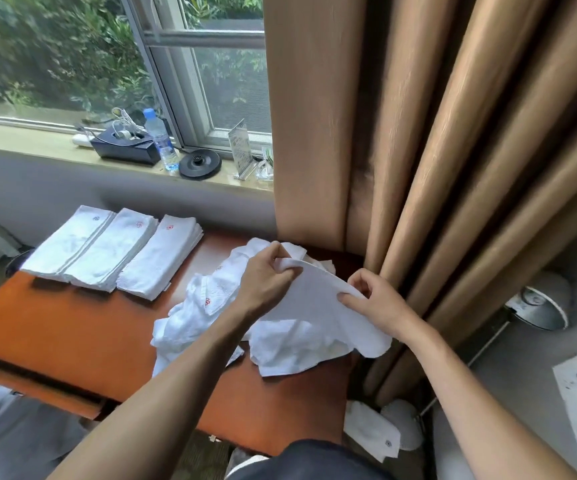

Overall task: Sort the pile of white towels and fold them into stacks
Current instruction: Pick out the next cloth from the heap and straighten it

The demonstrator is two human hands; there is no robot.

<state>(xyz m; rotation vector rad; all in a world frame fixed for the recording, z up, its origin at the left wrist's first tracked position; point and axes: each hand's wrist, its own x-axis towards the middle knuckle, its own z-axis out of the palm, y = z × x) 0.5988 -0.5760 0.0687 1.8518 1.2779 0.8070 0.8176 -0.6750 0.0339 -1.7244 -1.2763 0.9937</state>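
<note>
Person's left hand [266, 282], right hand [377, 303] pinching towel [318, 292] — pile [204, 306] beneath, folded stacks [107, 251] beyond, curtain [418, 133] beside

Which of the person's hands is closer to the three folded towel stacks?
Left. The left hand grips the loose towel right of the stacks; the right hand pinches it farther right.

Person: left hand [266, 277], right hand [378, 303], forearms [176, 368] bare; dark garment [314, 460] at lower edge (kind not discernible).
</note>
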